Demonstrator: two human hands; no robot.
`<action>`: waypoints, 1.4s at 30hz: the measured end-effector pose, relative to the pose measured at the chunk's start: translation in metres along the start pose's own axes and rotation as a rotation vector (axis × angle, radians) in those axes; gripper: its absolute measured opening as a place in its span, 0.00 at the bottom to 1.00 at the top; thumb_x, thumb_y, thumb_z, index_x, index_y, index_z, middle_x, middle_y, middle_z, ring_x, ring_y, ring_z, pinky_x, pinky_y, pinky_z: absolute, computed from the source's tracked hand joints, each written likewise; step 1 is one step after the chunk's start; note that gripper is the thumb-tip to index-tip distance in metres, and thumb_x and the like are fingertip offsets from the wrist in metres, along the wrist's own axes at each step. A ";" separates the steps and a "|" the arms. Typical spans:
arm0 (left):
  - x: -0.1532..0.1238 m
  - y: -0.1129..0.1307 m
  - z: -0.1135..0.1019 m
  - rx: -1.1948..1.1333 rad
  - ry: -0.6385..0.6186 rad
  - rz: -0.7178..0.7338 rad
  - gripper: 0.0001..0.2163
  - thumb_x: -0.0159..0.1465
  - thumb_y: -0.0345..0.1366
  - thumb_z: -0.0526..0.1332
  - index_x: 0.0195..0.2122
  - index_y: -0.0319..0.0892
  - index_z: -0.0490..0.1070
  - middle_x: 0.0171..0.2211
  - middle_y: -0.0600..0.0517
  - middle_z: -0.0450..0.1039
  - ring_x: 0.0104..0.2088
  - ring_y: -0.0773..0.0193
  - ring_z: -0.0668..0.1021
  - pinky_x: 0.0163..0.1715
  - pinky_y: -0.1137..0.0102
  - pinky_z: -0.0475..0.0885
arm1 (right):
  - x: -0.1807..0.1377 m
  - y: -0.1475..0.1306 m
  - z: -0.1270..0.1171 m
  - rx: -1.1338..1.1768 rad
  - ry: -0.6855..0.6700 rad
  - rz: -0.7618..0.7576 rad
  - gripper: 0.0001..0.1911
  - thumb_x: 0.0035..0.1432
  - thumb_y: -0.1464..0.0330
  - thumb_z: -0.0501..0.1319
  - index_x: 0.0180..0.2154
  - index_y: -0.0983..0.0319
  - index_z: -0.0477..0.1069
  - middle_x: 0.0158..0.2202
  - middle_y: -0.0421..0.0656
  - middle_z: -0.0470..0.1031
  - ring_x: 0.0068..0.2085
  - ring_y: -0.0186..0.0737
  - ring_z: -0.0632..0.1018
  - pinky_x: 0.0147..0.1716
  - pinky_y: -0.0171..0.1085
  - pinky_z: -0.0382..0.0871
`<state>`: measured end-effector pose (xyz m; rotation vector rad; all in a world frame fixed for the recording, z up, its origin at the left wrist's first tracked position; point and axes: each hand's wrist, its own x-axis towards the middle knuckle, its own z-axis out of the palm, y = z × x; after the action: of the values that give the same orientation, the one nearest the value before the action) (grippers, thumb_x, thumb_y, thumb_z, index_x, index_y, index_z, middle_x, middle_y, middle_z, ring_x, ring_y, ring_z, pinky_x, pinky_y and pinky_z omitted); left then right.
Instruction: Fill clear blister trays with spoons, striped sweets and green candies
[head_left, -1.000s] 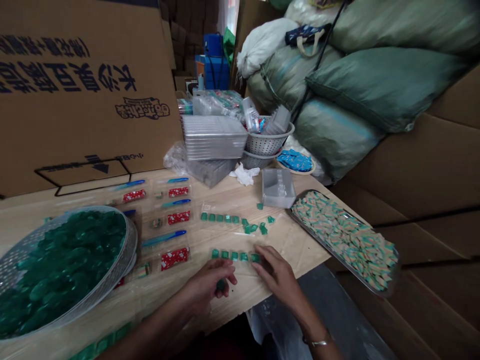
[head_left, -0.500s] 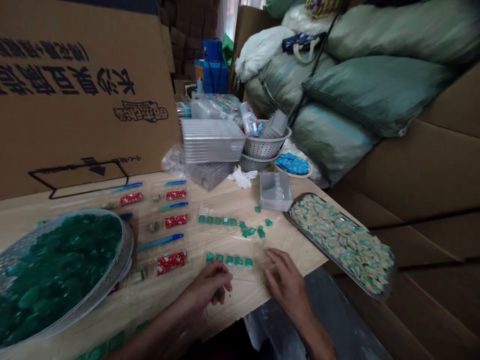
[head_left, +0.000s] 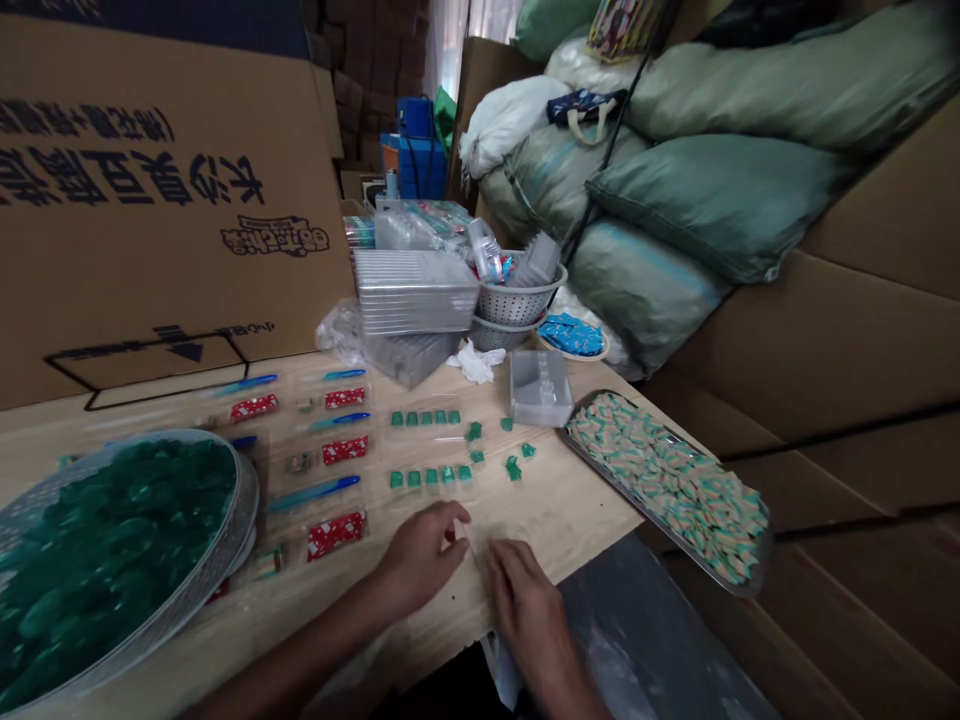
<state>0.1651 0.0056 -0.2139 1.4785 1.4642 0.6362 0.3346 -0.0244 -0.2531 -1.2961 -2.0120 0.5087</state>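
My left hand [head_left: 424, 555] is over the near part of the table, its thumb and index finger curled toward each other. Close beside it, my right hand [head_left: 529, 605] has its fingers bent and pressed together. A faint pale edge shows between the fingertips, too unclear to name. Beyond the hands lies a clear plastic tray [head_left: 431, 492] with a row of green wrapped pieces [head_left: 431, 477]. Farther back a second row of green pieces [head_left: 425, 418] sits in another clear tray. Several loose green pieces [head_left: 513, 467] are scattered to the right of the trays.
At left stands a white basket [head_left: 247, 500] full of green pieces. Behind it are trays with red packets [head_left: 336, 535] and blue pens [head_left: 315, 492]. A metal tray [head_left: 761, 555] of striped pieces lies right. Stacked clear trays [head_left: 416, 290] and a large carton [head_left: 165, 240] stand behind.
Both rows of green pieces now lie farther from me, the near one clear of my hands. My hands have come closer together, the right one moving left. Fewer loose pieces lie beside the far row.
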 end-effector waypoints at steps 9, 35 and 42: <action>-0.025 0.008 0.010 0.561 -0.060 0.085 0.11 0.61 0.40 0.55 0.42 0.41 0.69 0.42 0.42 0.69 0.41 0.50 0.73 0.40 0.61 0.65 | 0.101 0.064 -0.034 -0.132 0.093 0.106 0.15 0.60 0.67 0.51 0.43 0.65 0.72 0.40 0.50 0.71 0.40 0.44 0.74 0.40 0.41 0.68; -0.043 0.000 -0.008 -0.745 -0.025 -0.328 0.12 0.45 0.41 0.64 0.26 0.37 0.68 0.21 0.57 0.67 0.16 0.75 0.63 0.20 0.74 0.53 | 0.036 -0.025 -0.005 0.783 -0.284 0.067 0.11 0.53 0.74 0.61 0.38 0.58 0.76 0.31 0.40 0.70 0.33 0.33 0.74 0.31 0.31 0.68; -0.047 -0.002 -0.006 -0.777 0.004 -0.331 0.10 0.45 0.39 0.63 0.25 0.38 0.67 0.20 0.57 0.69 0.15 0.76 0.63 0.18 0.75 0.50 | 0.031 -0.029 -0.009 0.739 -0.319 0.041 0.10 0.59 0.71 0.57 0.40 0.58 0.76 0.34 0.42 0.74 0.36 0.36 0.75 0.35 0.33 0.68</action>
<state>0.1515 -0.0386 -0.2021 0.6206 1.2147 0.8661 0.3137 -0.0090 -0.2175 -0.8238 -1.7560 1.3911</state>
